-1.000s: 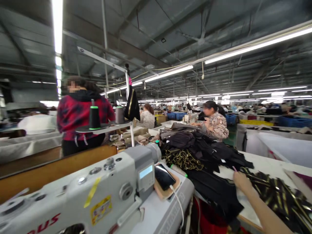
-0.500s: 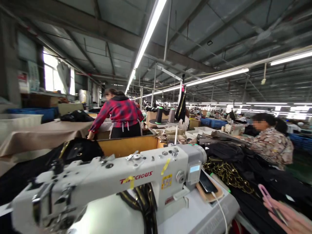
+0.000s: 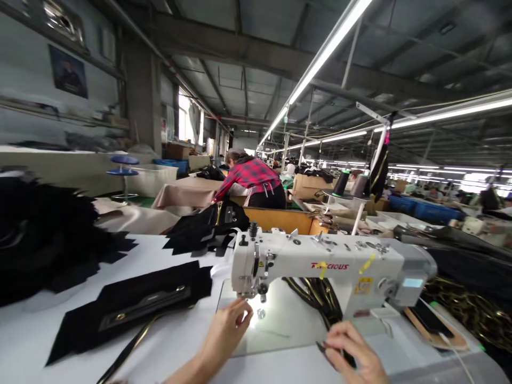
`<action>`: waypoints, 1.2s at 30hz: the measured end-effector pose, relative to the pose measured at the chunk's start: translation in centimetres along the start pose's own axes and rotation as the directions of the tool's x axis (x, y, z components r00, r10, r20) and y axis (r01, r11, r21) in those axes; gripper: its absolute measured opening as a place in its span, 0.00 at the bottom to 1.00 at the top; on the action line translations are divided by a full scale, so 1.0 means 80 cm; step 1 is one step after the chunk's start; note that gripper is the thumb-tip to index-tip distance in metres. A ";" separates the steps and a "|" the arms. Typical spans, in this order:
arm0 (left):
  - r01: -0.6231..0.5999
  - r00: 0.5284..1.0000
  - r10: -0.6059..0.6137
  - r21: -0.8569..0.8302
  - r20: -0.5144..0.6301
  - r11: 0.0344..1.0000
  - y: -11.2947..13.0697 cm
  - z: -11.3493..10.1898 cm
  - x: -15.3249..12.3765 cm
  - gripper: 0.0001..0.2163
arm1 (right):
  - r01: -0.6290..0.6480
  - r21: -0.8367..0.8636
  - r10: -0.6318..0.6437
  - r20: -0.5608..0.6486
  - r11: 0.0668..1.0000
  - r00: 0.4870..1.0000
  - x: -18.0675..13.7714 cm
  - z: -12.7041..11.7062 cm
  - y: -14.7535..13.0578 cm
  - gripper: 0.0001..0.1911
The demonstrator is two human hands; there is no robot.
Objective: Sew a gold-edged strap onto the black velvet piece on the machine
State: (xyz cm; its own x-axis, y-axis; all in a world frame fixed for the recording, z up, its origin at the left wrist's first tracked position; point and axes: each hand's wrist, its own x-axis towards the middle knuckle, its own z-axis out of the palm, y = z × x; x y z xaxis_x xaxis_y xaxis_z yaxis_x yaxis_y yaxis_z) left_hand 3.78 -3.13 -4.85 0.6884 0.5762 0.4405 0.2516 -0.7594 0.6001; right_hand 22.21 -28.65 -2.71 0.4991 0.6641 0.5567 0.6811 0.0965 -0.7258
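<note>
A white sewing machine (image 3: 328, 264) stands in front of me on a white table (image 3: 52, 330). My left hand (image 3: 226, 333) reaches to the lit needle area under the machine head, fingers loosely curled, nothing visibly in them. My right hand (image 3: 352, 352) rests on the table below the machine arm, fingers closed on a dark fabric strip (image 3: 326, 349). A black and gold striped fabric (image 3: 318, 296) lies under the arm behind it.
Black fabric pieces (image 3: 132, 304) lie left of the machine, and a big black pile (image 3: 44, 240) sits at far left. A phone (image 3: 430, 320) rests on a pad at the right. A person in a red plaid shirt (image 3: 252, 178) bends over a table behind.
My view has swung left, from the black pile at the right to the machine's needle end. My right hand came in from the right; both hands now sit at the machine bed.
</note>
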 end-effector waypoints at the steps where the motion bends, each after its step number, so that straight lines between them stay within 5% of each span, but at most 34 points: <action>1: 0.019 1.000 -0.019 -0.011 0.008 1.000 -0.001 -0.001 0.000 0.12 | 0.010 -0.002 -0.010 0.008 1.000 1.000 0.004 0.031 -0.007 0.22; 5: 0.085 0.996 -0.083 -0.042 0.040 0.995 -0.006 -0.009 0.001 0.11 | -0.005 -0.071 0.017 0.168 0.997 0.986 0.020 0.129 -0.019 0.21; 10: 0.164 0.986 -0.163 -0.033 0.037 0.986 -0.008 -0.015 0.001 0.09 | 0.110 -0.290 -0.049 0.208 0.951 0.977 0.044 0.180 -0.025 0.16; 16: 0.258 0.966 -0.257 -0.040 0.025 0.965 -0.003 -0.015 -0.003 0.08 | 0.265 -0.489 -0.161 0.243 0.831 0.956 0.044 0.195 -0.023 0.15; 24: 0.308 0.951 -0.307 -0.057 0.019 0.950 0.007 -0.020 0.001 0.09 | 0.278 -0.613 -0.125 0.280 0.740 0.952 0.055 0.205 -0.012 0.24; 36: 0.359 0.933 -0.359 -0.206 0.038 0.911 0.005 -0.021 0.001 0.08 | 0.132 -0.466 -0.006 0.261 0.875 0.965 0.059 0.196 -0.007 0.25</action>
State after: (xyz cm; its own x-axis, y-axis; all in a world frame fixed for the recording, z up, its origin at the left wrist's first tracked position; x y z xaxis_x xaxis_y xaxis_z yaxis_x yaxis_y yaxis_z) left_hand 2.78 -2.84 -3.46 0.5775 0.7984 0.1704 0.3361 -0.4227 0.8417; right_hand 15.77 -13.96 -6.06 0.3374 0.8341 0.4364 0.9113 -0.1734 -0.3733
